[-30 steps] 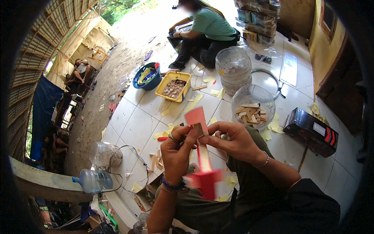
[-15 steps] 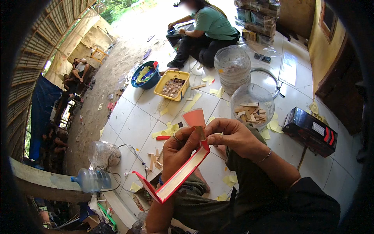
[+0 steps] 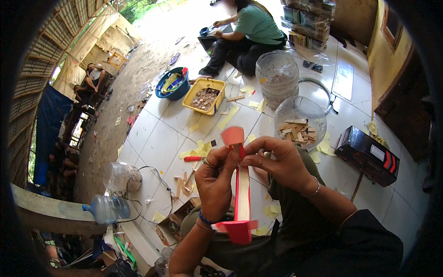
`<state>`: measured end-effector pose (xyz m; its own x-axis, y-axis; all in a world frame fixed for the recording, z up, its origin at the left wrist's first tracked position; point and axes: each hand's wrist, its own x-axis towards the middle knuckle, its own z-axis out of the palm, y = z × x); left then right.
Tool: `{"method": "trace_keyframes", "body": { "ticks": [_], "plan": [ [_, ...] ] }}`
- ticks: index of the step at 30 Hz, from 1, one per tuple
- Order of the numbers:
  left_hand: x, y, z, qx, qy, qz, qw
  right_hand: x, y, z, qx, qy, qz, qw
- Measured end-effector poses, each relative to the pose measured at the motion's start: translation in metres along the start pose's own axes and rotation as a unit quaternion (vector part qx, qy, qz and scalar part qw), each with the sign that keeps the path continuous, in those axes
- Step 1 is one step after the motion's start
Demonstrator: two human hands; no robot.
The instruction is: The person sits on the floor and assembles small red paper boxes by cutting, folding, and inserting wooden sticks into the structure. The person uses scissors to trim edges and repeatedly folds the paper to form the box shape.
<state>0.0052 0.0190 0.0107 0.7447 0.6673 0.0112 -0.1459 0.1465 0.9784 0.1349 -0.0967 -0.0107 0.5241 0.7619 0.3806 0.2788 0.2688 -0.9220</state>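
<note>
Between both hands is a long narrow piece with red sides and a pale, cream-coloured face (image 3: 243, 194). A flared red flap (image 3: 232, 135) stands out at its far end, and another red flap (image 3: 237, 231) sticks out at the near end. My left hand (image 3: 216, 180) grips the far end with thumb and bent fingers. My right hand (image 3: 281, 164) pinches beside it at the same end, its fingertips close to the left thumb. What exactly lies between the right fingertips is partly hidden.
Yellow paper scraps (image 3: 200, 150), a red-handled tool (image 3: 194, 159) and wooden strips lie on white tiles. Around them stand a yellow basin (image 3: 205, 111) of small pieces, a blue tub (image 3: 171, 96), clear plastic containers (image 3: 302, 100) and a black box (image 3: 367, 156). A co-worker (image 3: 258, 27) sits beyond.
The red piece has swung from a slant to almost straight away from me, its near end moving right. Both hands stay at its far end.
</note>
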Motion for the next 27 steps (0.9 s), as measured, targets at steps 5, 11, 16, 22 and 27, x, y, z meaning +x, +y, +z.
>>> {"method": "trace_keyframes", "body": {
  "ticks": [5,11,16,22,27],
  "plan": [
    [0.003,-0.002,0.004,0.007,0.016,-0.015,1.0,-0.004,-0.001,0.004,-0.078,0.024,-0.034,0.996],
    [0.011,0.001,0.005,0.001,-0.017,-0.058,0.998,-0.004,0.004,0.003,-0.084,0.026,0.002,0.996],
    [0.011,0.0,0.006,0.057,-0.026,-0.059,0.996,-0.005,0.003,0.004,-0.1,0.045,0.004,0.994],
    [0.016,0.003,-0.003,0.02,-0.057,-0.061,0.996,-0.007,-0.002,0.002,-0.11,0.021,-0.027,0.993],
    [0.015,0.006,-0.003,0.028,-0.073,-0.008,0.997,-0.003,0.0,-0.008,-0.086,-0.023,-0.026,0.996]
  ]
}}
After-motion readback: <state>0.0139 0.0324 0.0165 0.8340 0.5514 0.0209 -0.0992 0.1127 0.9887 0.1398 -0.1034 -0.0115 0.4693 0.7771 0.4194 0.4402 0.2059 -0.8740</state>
